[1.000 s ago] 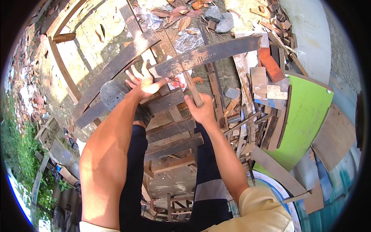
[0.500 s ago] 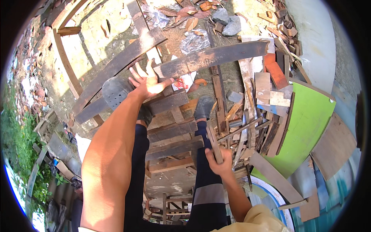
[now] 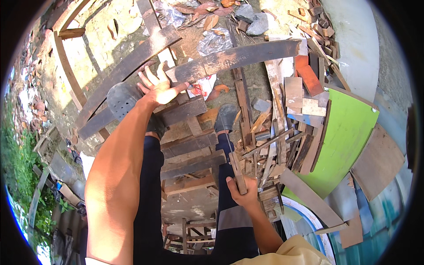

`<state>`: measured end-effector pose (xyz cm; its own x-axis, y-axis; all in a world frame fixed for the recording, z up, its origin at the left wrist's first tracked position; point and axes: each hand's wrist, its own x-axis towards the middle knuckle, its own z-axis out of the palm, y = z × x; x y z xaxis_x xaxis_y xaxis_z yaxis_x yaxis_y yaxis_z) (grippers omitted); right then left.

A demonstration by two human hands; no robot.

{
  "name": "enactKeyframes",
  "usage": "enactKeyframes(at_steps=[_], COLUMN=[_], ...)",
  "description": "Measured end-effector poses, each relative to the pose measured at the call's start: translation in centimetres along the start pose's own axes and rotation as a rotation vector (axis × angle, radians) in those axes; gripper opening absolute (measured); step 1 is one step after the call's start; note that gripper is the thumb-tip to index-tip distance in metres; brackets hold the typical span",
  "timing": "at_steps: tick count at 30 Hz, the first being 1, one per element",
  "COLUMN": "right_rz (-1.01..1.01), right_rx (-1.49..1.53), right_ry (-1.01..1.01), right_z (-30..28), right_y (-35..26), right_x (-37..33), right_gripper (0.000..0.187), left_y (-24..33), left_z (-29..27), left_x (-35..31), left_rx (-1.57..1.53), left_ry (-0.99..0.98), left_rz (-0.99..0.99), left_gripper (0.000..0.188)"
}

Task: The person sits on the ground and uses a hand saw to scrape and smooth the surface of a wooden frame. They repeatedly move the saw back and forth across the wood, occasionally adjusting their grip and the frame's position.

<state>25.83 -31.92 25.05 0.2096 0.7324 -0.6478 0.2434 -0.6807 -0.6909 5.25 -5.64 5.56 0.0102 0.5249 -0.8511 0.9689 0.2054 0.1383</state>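
Observation:
My left hand (image 3: 157,90) lies with its fingers spread over the left end of a dark curved plank (image 3: 238,57). A second dark plank (image 3: 126,66) runs slantwise beside its fingertips. Down at the right, my right hand (image 3: 246,193) is closed around a wooden-handled tool (image 3: 237,172). A thin strip, apparently a blade seen edge-on, extends from the handle toward my right foot; its kind is unclear. My left dark clog (image 3: 126,100) rests on the wood by my left hand. The right clog (image 3: 227,117) stands farther right.
Short boards (image 3: 194,168) lie crosswise between my legs, like rungs. Wood scraps (image 3: 269,141) pile up at the right, beside a bright green panel (image 3: 349,141) and an orange block (image 3: 310,80). Grey stones (image 3: 258,23) and clear plastic (image 3: 214,43) lie at the far side.
The tool in my right hand has tilted and swung a little down and left. My left hand keeps its place on the plank while the whole view shifts slightly.

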Motion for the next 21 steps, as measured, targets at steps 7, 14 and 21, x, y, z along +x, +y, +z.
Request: enactKeyframes(at_steps=[7, 14, 21], right_rz=[-0.096, -0.041, -0.121], right_rx=[0.132, 0.031, 0.031], right_ry=[0.07, 0.026, 0.026], right_z=[6.8, 2.8, 3.0], right_y=[-1.0, 1.0, 4.7], right_x=[21.5, 6.6, 8.0], right_gripper=[0.039, 0.029, 0.029], left_y=[0.7, -0.8, -0.3], left_z=[0.0, 0.4, 0.0], left_x=[-0.2, 0.4, 0.0], left_rx=[0.022, -0.005, -0.018], left_ry=[-0.034, -0.008, -0.038], left_rz=[-0.011, -0.04, -0.046], left_gripper=[0.131, 0.134, 0.135])
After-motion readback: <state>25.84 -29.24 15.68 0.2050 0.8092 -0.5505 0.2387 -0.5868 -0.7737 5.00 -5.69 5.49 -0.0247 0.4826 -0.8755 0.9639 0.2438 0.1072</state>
